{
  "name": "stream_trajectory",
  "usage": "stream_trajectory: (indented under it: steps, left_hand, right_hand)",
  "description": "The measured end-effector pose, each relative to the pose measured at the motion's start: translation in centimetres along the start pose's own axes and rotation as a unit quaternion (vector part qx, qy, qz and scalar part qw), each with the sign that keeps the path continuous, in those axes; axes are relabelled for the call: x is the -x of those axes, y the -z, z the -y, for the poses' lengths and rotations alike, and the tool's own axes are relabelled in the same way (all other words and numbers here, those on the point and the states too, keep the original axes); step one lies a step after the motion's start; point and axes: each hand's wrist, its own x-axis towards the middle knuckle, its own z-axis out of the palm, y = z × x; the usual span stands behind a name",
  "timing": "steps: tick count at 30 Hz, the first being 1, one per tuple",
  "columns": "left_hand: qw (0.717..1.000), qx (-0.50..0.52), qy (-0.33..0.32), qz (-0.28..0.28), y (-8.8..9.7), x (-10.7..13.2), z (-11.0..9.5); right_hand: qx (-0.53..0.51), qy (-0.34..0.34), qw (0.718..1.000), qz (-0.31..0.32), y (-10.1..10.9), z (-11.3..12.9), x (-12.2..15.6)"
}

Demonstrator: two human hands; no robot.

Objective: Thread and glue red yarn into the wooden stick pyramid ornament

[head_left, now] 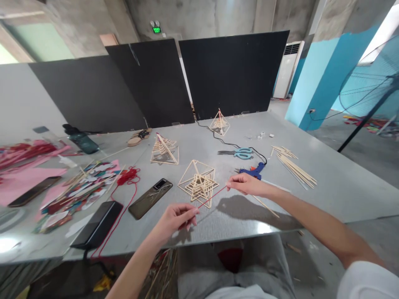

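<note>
Hands (178, 218) (245, 184) with a thin, taut red thread (213, 197) between them

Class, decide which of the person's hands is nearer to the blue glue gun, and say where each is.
Right. The right hand is just on the near side of the blue glue gun; the left hand is farther off, to its left and closer to the camera.
</note>
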Motion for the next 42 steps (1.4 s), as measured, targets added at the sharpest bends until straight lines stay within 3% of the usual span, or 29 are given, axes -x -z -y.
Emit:
stream_trajectory:
  steps: [6,10,13,16,19,20,22,25,30,36,39,42]
  left_hand:
    - [0.998,-0.055,0.021,0.034,-2.6,0.0,1.7]
    - [0.979,-0.193,-0.06,0.037,-4.6,0.8,1.6]
    - [0.938,-0.318,-0.139,-0.001,-5.6,0.7,1.8]
    - [0.872,-0.414,-0.25,-0.073,-6.2,-0.2,2.9]
    - [0.81,-0.464,-0.336,-0.126,-6.2,-1.4,4.2]
    - [0.798,-0.471,-0.35,-0.138,-6.2,-1.7,4.5]
    - [0.788,-0.471,-0.367,-0.153,-6.1,-2.0,4.9]
    - [0.776,-0.458,-0.397,-0.174,-6.0,-2.0,4.9]
    - [0.746,-0.461,-0.429,-0.214,-6.2,-1.4,4.6]
    - [0.732,-0.486,-0.436,-0.196,-6.5,-1.3,4.7]
    - [0.725,-0.492,-0.438,-0.202,-6.5,-1.2,4.6]
    - [0.717,-0.496,-0.441,-0.214,-6.5,-1.1,4.2]
  right_hand:
    - [0.107,-0.012,0.994,-0.012,0.1,-2.7,2.4]
    - [0.27,0.011,0.963,-0.011,-0.4,-4.1,4.9]
    - [0.378,0.028,0.925,-0.003,-0.2,-4.4,6.4]
    - [0.462,0.011,0.886,-0.037,2.2,-4.9,6.5]
    - [0.562,0.004,0.817,-0.13,6.4,-6.2,5.0]
    - [0.59,0.019,0.795,-0.139,7.8,-6.8,4.3]
    - [0.615,0.051,0.777,-0.126,10.0,-7.9,2.9]
    - [0.612,0.091,0.781,-0.085,11.4,-9.1,1.2]
    - [0.599,0.132,0.789,-0.04,12.1,-9.8,-0.3]
    - [0.603,0.157,0.782,-0.018,13.4,-9.6,-0.6]
    - [0.597,0.177,0.782,-0.031,14.6,-9.2,-0.4]
    - [0.536,0.2,0.815,-0.092,15.7,-8.6,-0.3]
